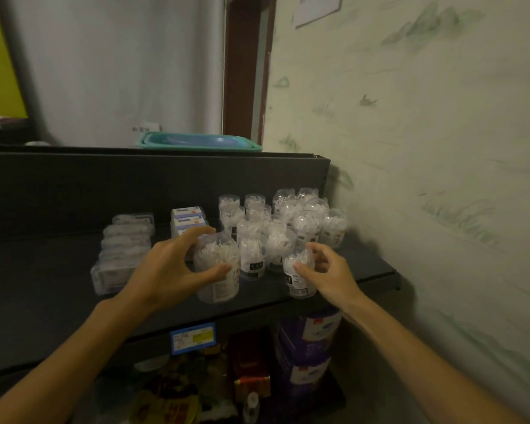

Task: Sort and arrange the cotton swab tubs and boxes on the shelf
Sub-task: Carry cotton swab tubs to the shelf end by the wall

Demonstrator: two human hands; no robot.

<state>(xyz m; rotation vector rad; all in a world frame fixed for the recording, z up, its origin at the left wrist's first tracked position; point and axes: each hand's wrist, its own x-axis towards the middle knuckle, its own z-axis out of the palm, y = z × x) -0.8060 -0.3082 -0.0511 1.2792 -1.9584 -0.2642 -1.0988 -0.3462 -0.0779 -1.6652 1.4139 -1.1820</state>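
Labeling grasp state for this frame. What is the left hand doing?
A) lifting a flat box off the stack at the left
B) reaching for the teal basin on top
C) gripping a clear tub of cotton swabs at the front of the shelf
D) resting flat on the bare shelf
C: the left hand has its fingers and thumb curled round the large clear tub of swabs near the front edge of the shelf.

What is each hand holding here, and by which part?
Left hand grips a large swab tub around its upper side wall. Right hand pinches a smaller tub near its top.
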